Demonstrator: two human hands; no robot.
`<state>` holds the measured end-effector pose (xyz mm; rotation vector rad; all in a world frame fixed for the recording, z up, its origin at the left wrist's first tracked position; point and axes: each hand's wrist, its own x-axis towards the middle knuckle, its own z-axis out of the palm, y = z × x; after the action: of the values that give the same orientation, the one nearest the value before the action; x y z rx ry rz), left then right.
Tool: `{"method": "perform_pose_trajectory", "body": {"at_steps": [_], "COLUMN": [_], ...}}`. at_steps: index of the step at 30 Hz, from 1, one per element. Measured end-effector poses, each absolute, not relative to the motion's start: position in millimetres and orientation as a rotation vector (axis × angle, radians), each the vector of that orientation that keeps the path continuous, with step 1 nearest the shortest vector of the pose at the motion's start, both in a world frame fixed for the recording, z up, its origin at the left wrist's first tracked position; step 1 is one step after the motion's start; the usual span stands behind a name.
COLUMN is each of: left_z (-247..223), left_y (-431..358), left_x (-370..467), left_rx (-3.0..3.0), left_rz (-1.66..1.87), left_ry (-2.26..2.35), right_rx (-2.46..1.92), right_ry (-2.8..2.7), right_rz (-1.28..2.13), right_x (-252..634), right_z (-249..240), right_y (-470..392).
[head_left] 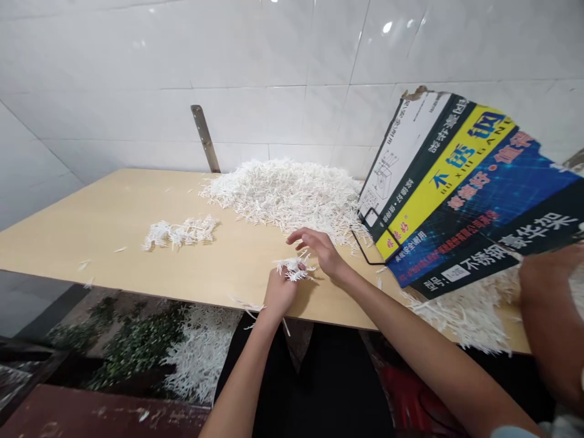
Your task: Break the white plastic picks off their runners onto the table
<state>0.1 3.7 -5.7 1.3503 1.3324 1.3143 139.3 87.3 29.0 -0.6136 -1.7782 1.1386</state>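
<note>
My left hand [280,296] is closed around a small bunch of thin white branched pieces [294,267], perhaps plastic, near the front of the tan board [137,188]. My right hand [323,252] hovers just beside the bunch, fingers apart and slightly curled, with nothing visible in it. Behind both hands lies a large heap of the same white pieces [292,188] against the wall. A smaller clump of white pieces [182,233] rests on the board to the left. A few loose strands hang near my left wrist.
A printed cardboard sheet [456,182] leans upright on the right, with a black wire frame [369,263] at its base. Beyond it are more white pieces [474,313] and another person's arm [550,316]. A metal bracket [205,139] stands at the wall. Below are green sprigs [137,344].
</note>
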Motion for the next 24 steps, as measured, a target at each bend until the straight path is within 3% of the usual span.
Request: {"method": "perform_pose_trajectory", "body": {"at_steps": [10, 19, 24], "left_z": [-0.2, 4.4, 6.2], "left_y": [7.7, -0.1, 4.0], "left_x": [11.9, 13.8, 12.3], "left_rx": [1.611, 1.664, 1.642], "left_rz": [1.072, 0.943, 0.977], "left_ry": [1.622, 1.577, 1.466], "right_rx": [-0.518, -0.977, -1.096], "right_ry": [-1.943, -1.418, -1.229], "right_rz": [0.503, 0.961, 0.988], "right_x": [164.1, 166.9, 165.2], "right_z": [11.1, -5.5, -13.6], "right_y": [48.6, 70.9, 72.3]}}
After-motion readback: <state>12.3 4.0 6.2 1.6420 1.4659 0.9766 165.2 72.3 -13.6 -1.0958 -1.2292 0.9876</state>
